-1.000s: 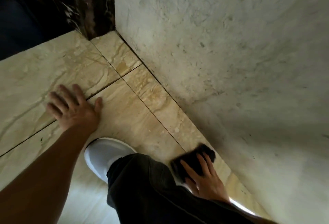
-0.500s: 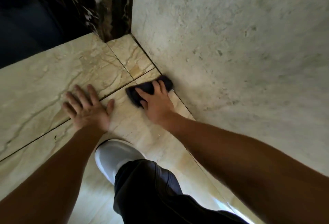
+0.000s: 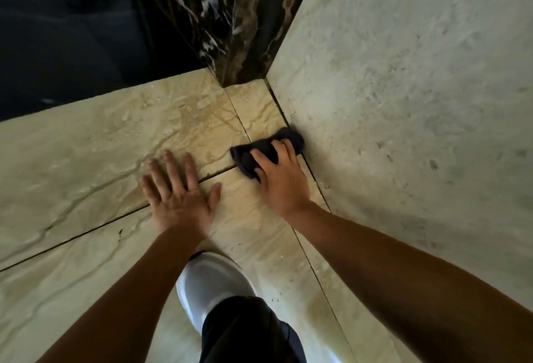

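A dark cloth (image 3: 261,149) lies bunched on the beige marble floor (image 3: 86,143), right where the floor meets the pale wall. My right hand (image 3: 281,178) presses on it with fingers bent over the cloth, covering its near half. My left hand (image 3: 178,189) rests flat on the floor to the left of it, fingers spread straight across a tile joint, holding nothing.
The pale stone wall (image 3: 418,88) rises on the right. A dark veined marble column (image 3: 230,22) stands in the corner at the back. A white shoe (image 3: 210,287) and a dark trouser leg (image 3: 248,333) sit below my arms. A dark area lies at the upper left.
My right hand has swept the cloth along the wall's base from near my knee to the far corner. My left hand has stayed planted on the floor.
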Motion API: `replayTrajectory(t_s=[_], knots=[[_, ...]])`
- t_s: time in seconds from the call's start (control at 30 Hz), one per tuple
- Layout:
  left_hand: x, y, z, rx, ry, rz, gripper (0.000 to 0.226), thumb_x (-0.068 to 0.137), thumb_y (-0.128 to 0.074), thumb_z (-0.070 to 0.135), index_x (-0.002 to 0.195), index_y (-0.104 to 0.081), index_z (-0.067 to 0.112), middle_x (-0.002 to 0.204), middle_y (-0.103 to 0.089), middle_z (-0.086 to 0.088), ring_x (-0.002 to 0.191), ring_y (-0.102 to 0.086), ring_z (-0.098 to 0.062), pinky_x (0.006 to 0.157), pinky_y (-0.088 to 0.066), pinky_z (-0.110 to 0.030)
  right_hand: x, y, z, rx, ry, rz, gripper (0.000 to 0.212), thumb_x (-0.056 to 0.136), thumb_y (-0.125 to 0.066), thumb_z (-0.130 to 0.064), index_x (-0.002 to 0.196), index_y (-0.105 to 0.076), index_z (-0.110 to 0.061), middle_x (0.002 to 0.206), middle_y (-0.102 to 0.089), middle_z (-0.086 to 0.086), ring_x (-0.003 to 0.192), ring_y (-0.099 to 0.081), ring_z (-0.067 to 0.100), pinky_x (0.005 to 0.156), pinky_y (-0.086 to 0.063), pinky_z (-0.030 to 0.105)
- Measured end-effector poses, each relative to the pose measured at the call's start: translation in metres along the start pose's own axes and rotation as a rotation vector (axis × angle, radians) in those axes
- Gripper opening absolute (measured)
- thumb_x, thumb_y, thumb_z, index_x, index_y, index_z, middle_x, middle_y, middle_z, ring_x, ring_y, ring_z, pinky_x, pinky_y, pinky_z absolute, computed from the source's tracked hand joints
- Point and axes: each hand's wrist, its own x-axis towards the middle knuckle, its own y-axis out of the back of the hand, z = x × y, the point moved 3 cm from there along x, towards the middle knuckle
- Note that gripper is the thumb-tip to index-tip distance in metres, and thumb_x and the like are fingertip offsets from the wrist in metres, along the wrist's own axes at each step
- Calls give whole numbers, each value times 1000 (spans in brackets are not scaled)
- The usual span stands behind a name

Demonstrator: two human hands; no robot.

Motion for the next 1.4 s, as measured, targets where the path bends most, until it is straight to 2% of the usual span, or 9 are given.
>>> replayTrajectory(t_s=[0.13,0.23,0.37,0.57,0.73,0.83,0.93,1.17,1.4], knots=[[2,11,2,27,39,-123,85,93,-15,68,153,24,21,162,30,-15,149,25,-41,120,13,-56,17,12,4,0,-18,4,35,89,-60,-18,124,-63,-19,130,-54,13,126,-40,36,87,-52,47],[-32,38,-5,85,52,-343,85,96,-35,59,157,12,24,163,27,-14,151,17,-42,123,1,-56,10,30,5,-55,-38,-237,38,89,-58,-13,126,-63,-18,135,-50,9,128,-35,33,101,-43,42],[-132,88,-23,109,128,-504,75,97,-39,53,156,-9,19,165,15,-18,152,6,-45,122,-7,-55,-29,82,-16,-48,-40,-319,35,90,-56,-16,124,-65,-20,135,-48,6,127,-34,28,104,-39,36],[-311,212,-42,180,225,-629,62,95,-45,49,147,-31,18,164,0,-18,149,-6,-45,120,-17,-54,-109,242,-111,-6,143,-296,43,83,-61,-12,124,-63,-23,126,-51,5,121,-36,29,87,-48,36],[-448,369,-33,80,311,-538,55,93,-46,45,140,-41,16,158,-21,-16,143,-22,-41,115,-24,-49,-211,388,-204,63,249,-274,37,79,-63,-12,115,-69,-21,117,-53,7,115,-42,30,86,-41,30],[-536,467,-28,40,398,-482,50,94,-45,43,136,-45,17,149,-34,-13,134,-33,-36,110,-28,-46,-292,465,-244,175,272,-303,34,77,-61,-6,106,-71,-19,109,-53,6,110,-44,29,84,-47,34],[-624,552,-28,-2,514,-456,48,94,-44,41,135,-46,16,145,-38,-12,132,-35,-35,108,-30,-45,-374,534,-273,204,271,-351,34,81,-62,-8,111,-71,-19,109,-54,5,109,-42,26,82,-49,34],[-753,631,-24,-166,756,-476,49,94,-43,44,134,-48,17,143,-46,-12,133,-40,-35,107,-35,-46,-475,639,-302,116,538,-452,31,87,-54,-18,113,-65,-29,114,-51,-2,114,-40,22,82,-49,30],[-777,659,-7,-352,786,-475,44,95,-44,37,125,-57,8,135,-56,-17,121,-56,-33,96,-47,-38,-453,698,-304,113,644,-391,37,90,-54,-18,125,-62,-27,114,-52,-3,114,-38,18,82,-49,30]])
